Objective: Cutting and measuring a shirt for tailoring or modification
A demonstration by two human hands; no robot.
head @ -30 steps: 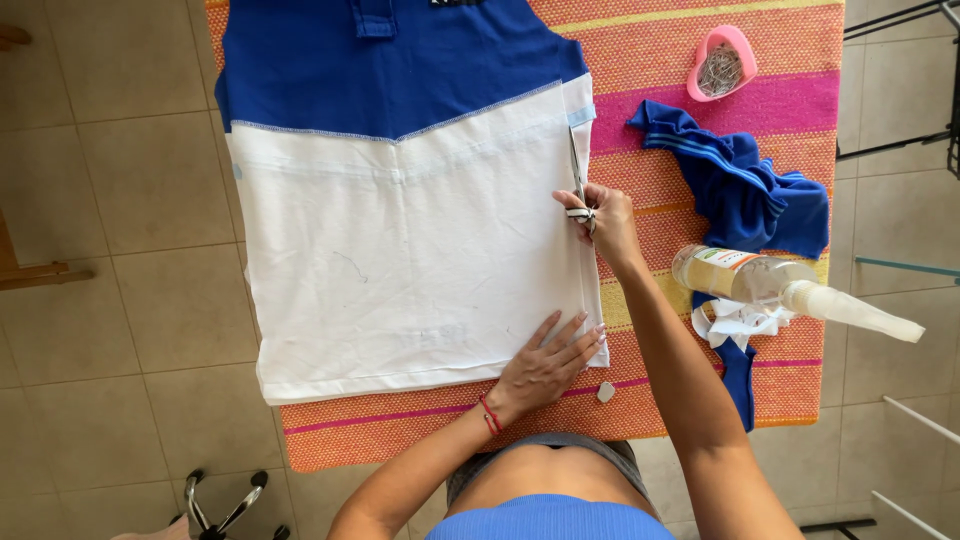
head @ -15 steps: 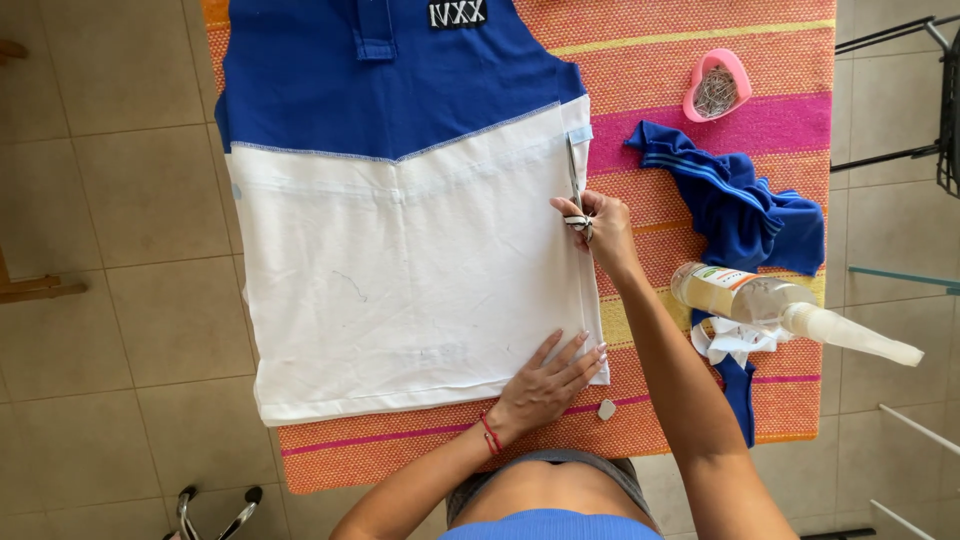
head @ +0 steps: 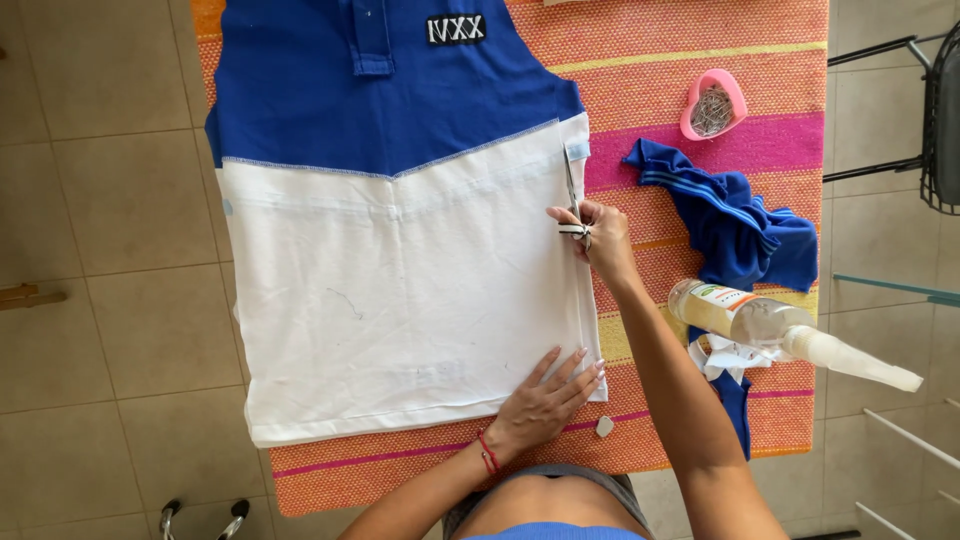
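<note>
A small black rectangular patch (head: 456, 28) with white characters sits on the blue upper part of the shirt (head: 400, 200), just right of the collar placket. A clear plastic bottle (head: 760, 325) lies on its side on the striped cloth (head: 700, 40), right of the person's forearm and below the crumpled blue fabric (head: 730, 220); near its base it carries a pale label (head: 716, 298) with orange and green marks. No signs or screens show.

One shirt (head: 400, 250), one scissors (head: 572, 195), one bottle (head: 760, 325), two hands (head: 545, 405).
</note>
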